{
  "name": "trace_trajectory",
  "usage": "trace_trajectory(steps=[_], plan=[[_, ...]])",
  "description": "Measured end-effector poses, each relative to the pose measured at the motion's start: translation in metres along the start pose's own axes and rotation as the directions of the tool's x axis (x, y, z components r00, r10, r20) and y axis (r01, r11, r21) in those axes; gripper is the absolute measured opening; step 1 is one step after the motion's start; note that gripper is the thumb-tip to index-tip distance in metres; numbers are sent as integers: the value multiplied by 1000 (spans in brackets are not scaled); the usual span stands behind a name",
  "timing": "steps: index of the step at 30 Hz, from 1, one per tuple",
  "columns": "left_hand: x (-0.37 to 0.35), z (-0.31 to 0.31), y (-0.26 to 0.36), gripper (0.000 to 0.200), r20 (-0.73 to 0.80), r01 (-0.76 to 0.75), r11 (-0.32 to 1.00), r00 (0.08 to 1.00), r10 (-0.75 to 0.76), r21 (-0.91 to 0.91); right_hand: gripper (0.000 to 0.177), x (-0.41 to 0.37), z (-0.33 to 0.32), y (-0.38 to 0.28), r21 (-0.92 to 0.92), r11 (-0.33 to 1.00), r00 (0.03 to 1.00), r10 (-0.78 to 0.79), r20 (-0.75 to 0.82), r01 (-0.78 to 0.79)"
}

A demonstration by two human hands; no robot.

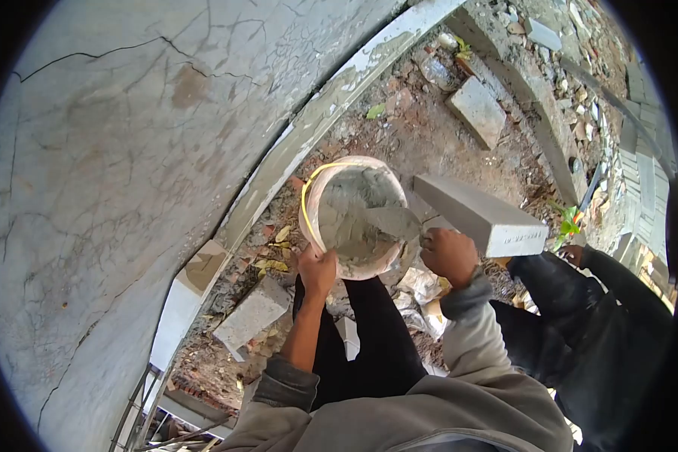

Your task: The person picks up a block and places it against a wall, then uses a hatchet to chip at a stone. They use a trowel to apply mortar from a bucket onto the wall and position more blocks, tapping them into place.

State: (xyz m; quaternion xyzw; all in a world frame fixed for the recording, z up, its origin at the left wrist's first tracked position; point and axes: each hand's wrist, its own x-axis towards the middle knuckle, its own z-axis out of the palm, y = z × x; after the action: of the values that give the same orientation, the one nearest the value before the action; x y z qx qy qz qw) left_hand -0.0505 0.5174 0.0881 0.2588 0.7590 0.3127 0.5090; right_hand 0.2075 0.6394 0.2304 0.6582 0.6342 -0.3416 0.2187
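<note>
The left hand (318,270) holds the near rim of the mortar bucket (314,226), and its grip is closed on this rim. The right hand (450,256) has its grip closed around the handle end of the pointing trowel (394,222), at the right side of the bucket. The blade lies across the mouth of the bucket, over the grey wet mortar (335,226); whether it touches the mortar everywhere, I cannot tell. The bucket stands upright between the 2 hands, and its yellow carrying handle (305,197) is along the left rim. Just beside the right hand is a long grey masonry block (474,215). A broken concrete block (255,316) lies on the ground to the left of the legs, near some yellow leaves (273,265). The cracked plaster wall (113,151) fills the left side. At the right, another person (580,331) in dark clothes is near a small green plant (567,224).
</note>
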Motion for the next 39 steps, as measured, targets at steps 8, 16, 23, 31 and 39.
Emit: trace_trajectory(steps=[8, 16, 23, 31, 39], plan=[[14, 25, 72, 19, 102, -141, 990, 985, 138, 20, 24, 61, 104, 3, 42, 933, 894, -356, 271, 359], [33, 39, 71, 13, 124, -17, 992, 992, 33, -126, 35, 31, 108, 45, 541, 821, 970, -241, 35, 184], [69, 52, 70, 19, 141, 56, 989, 989, -36, -140, 23, 24, 75, 12, 920, 376, 994, -70, -85, 105], [86, 49, 69, 10, 168, -1, 1000, 986, -3, 21, 21, 187, 34, -139, 948, 4, 898, 319, -302, 317], [97, 22, 52, 25, 208, 32, 981, 975, -72, 190, 38, 321, -46, -111, 935, 261, 823, 457, -337, 238]])
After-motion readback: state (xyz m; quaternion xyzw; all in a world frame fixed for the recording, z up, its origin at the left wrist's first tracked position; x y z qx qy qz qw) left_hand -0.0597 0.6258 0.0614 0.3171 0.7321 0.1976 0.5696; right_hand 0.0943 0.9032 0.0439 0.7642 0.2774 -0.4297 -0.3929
